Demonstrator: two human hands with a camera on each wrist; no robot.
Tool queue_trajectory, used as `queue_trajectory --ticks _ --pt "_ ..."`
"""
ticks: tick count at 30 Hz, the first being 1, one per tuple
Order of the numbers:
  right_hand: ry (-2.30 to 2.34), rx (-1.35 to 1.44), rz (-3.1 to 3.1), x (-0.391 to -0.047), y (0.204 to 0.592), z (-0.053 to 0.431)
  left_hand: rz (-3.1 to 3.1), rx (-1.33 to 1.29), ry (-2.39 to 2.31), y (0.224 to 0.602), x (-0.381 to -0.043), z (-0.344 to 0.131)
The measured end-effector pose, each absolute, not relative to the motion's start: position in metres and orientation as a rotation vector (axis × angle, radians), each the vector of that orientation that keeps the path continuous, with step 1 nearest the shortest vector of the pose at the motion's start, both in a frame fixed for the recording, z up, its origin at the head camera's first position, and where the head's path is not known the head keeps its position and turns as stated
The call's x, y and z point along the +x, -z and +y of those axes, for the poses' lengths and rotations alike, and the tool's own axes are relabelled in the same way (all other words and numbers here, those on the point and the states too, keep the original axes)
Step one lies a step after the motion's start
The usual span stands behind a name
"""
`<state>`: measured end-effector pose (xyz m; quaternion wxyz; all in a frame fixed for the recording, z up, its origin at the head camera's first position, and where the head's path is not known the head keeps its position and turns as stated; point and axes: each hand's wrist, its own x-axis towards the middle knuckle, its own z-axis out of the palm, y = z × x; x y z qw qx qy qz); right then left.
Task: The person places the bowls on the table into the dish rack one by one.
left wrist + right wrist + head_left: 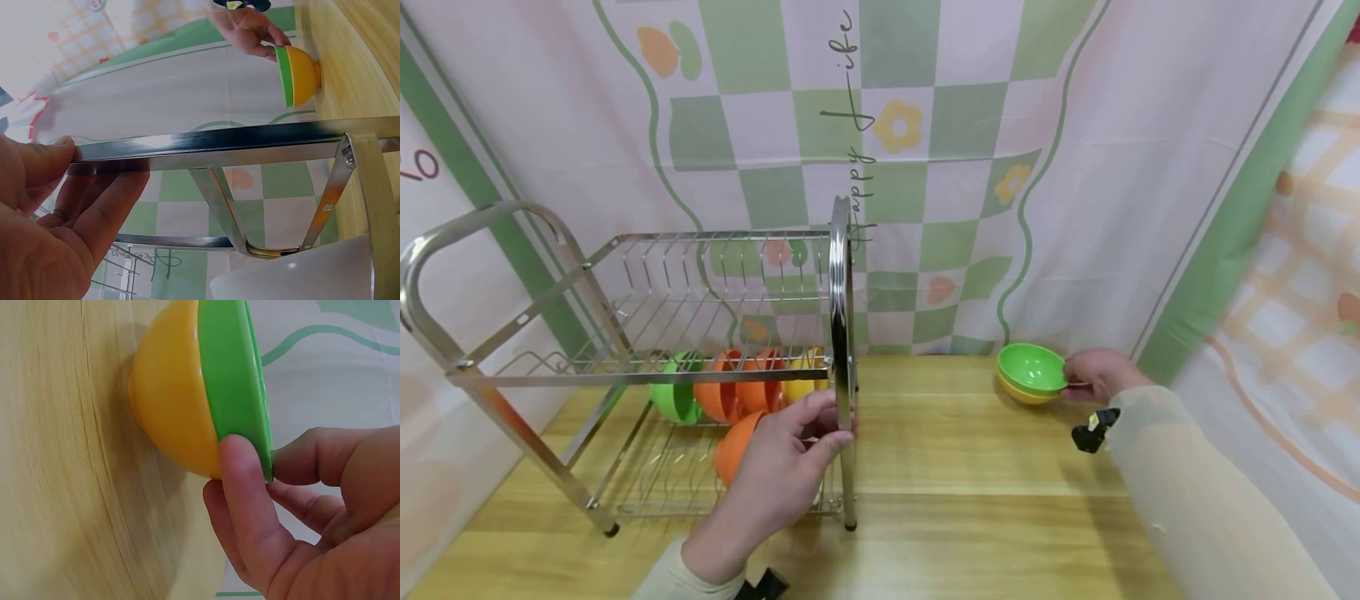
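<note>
At the right of the head view, a green bowl [1032,368] is nested in a yellow bowl [1027,394] above the wooden tabletop. My right hand [1101,375] pinches the green bowl by its rim. In the right wrist view, one fingertip lies on its green outer wall [231,375], and another finger reaches just under the yellow one. My left hand [786,467] grips the right front post [844,400] of a two-tier metal dish rack, thumb on one side and fingers on the other.
On the rack's lower tier stand another green bowl [676,390], several orange bowls [718,392] and another yellow bowl [805,379]. A white bowl-like thing [300,269] shows in the left wrist view. A patterned curtain [925,167] hangs behind the table [940,533].
</note>
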<state>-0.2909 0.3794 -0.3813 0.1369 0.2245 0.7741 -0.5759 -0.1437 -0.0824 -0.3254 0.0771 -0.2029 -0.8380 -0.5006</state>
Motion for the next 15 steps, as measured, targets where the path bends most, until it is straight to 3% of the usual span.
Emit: queue_trajectory --ticks 15 --pt "1.585 0.672 2.364 -0.2875 0.3779 0.378 -2.513 -0.625 1.509 0.3252 -0.1433 -0.0823"
